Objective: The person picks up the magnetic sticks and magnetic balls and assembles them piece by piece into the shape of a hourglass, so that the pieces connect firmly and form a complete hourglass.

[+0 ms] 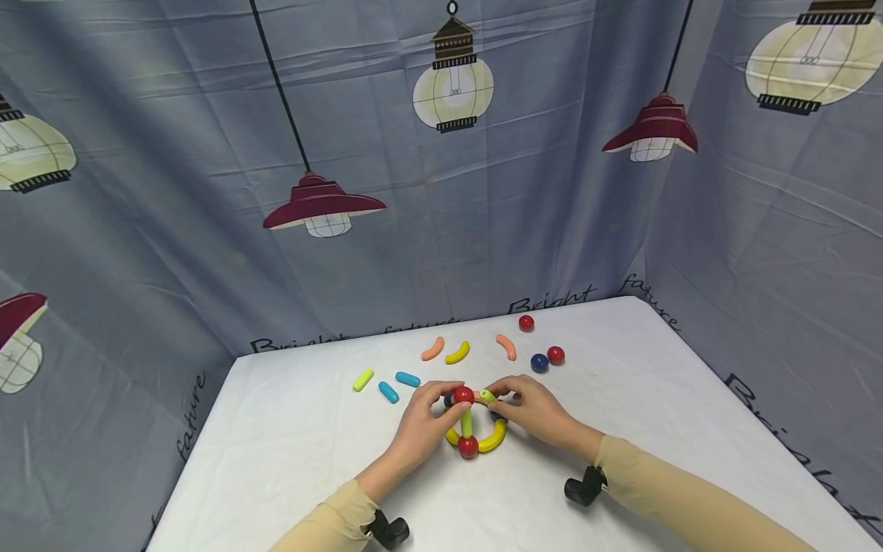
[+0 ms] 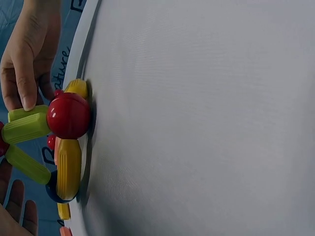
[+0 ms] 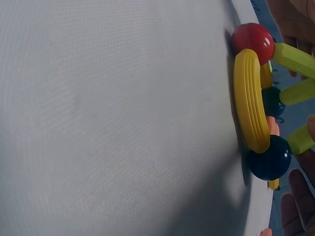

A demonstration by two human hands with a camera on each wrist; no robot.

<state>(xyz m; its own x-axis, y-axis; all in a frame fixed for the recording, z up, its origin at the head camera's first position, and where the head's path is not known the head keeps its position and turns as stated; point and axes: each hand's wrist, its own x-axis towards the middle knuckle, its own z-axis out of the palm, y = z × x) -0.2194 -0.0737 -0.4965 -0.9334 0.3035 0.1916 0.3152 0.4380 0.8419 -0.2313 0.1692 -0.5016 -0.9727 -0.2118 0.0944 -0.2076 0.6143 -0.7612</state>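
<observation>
Head view, lower centre: a ball-and-stick frame stands on the white table (image 1: pixel 290 452). Left hand (image 1: pixel 424 425) pinches the upper red ball (image 1: pixel 464 395) between thumb and forefinger; a front green stick (image 1: pixel 467 422) runs down to the lower red ball (image 1: pixel 468 448). Right hand (image 1: pixel 530 409), right of centre, pinches a second green stick (image 1: pixel 487 396) between thumb and fingertips. Right wrist view, lower right: that stick meets a blue ball (image 3: pixel 269 158), joined to a yellow curved piece (image 3: pixel 252 101). Its upper end seems free, though the hands partly hide it.

Risk, judged: pushing this stick in off-line could twist the blue ball and pop the yellow piece loose. Should the left grip slacken, the upper red ball could tip and unseat the front stick.
</observation>
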